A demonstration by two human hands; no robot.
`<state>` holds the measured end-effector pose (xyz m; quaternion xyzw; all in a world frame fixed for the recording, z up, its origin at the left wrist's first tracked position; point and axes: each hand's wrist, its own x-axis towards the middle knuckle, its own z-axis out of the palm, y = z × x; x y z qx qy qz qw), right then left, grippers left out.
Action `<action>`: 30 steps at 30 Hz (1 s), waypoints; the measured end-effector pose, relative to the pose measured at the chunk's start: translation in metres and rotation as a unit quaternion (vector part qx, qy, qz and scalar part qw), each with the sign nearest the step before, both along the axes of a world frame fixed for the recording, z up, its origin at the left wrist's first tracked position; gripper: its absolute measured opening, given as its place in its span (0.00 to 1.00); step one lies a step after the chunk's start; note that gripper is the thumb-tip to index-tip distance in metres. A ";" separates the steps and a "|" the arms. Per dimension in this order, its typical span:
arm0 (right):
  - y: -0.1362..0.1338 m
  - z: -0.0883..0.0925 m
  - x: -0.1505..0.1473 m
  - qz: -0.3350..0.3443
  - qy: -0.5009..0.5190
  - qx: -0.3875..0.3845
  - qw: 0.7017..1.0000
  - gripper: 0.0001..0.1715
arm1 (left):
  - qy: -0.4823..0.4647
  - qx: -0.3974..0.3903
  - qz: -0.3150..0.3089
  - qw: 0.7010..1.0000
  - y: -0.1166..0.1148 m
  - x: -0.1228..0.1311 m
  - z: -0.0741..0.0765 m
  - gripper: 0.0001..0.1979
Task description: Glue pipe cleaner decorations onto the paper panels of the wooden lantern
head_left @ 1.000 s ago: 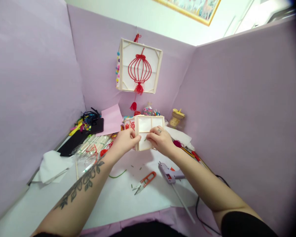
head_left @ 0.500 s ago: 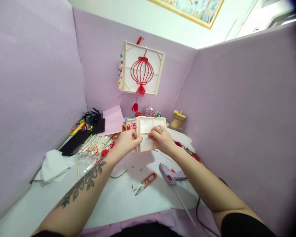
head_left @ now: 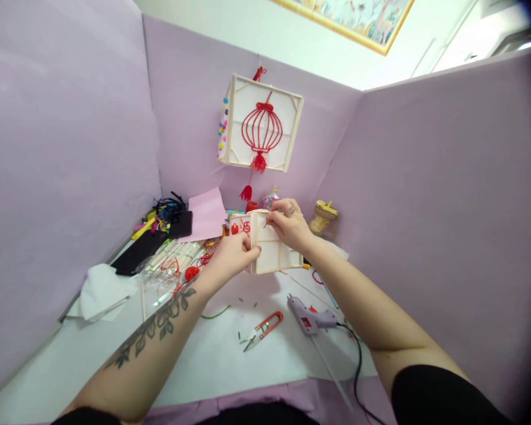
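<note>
My left hand (head_left: 235, 255) grips the left corner of a small box lantern (head_left: 268, 257) with a pale stick frame and white panels. Red figures mark its left side. Over the upper part of the front panel, my right hand (head_left: 291, 225) pinches a short, thin green piece (head_left: 265, 224) between thumb and fingers; whether it touches the panel I cannot tell. Below the lantern on the white table are orange-handled thread snips (head_left: 263, 330), a longer green strand (head_left: 216, 313) and several tiny green offcuts.
A lilac glue gun (head_left: 310, 316) with a cord lies at the right. A larger lantern (head_left: 265, 124) hangs behind. Sticks in plastic (head_left: 170, 254), a black phone (head_left: 180, 225), pink paper (head_left: 207, 213) and white cloth (head_left: 104, 292) fill the left. A lidded cup (head_left: 323, 217) stands back right.
My right hand has risen with the green piece from the middle of the panel to its upper part. My left hand still holds the lantern's corner. The view has shifted slightly.
</note>
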<state>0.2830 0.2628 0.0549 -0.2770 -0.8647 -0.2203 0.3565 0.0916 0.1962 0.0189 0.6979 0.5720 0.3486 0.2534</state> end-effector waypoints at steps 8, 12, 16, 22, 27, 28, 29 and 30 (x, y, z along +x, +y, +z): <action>0.009 0.002 0.000 0.018 -0.022 -0.024 0.999 0.12 | 0.005 0.001 0.002 1.000 -0.001 0.001 0.001 0.12; 0.010 0.001 -0.002 0.016 -0.020 -0.032 0.999 0.12 | 0.008 -0.007 0.001 1.000 -0.002 0.002 0.003 0.12; 0.011 0.000 -0.002 0.012 -0.027 -0.032 0.999 0.12 | 0.014 0.000 0.002 1.000 -0.003 0.002 0.004 0.12; 0.008 0.004 -0.002 0.026 -0.013 0.001 1.000 0.11 | 0.016 0.014 0.001 1.000 -0.001 0.001 0.001 0.12; -0.002 0.009 0.005 0.022 0.067 -0.004 0.998 0.11 | 0.011 0.013 -0.001 1.000 -0.002 0.001 0.001 0.12; -0.004 0.008 0.008 0.017 0.088 -0.002 0.996 0.10 | 0.011 0.012 -0.001 1.000 -0.002 0.001 0.002 0.12; -0.005 0.007 0.010 0.010 0.105 -0.001 0.994 0.10 | 0.012 0.011 0.000 1.000 -0.003 0.001 0.002 0.12; -0.007 0.005 0.011 0.004 0.117 -0.002 0.993 0.10 | 0.013 0.010 0.000 1.000 -0.003 0.001 0.003 0.12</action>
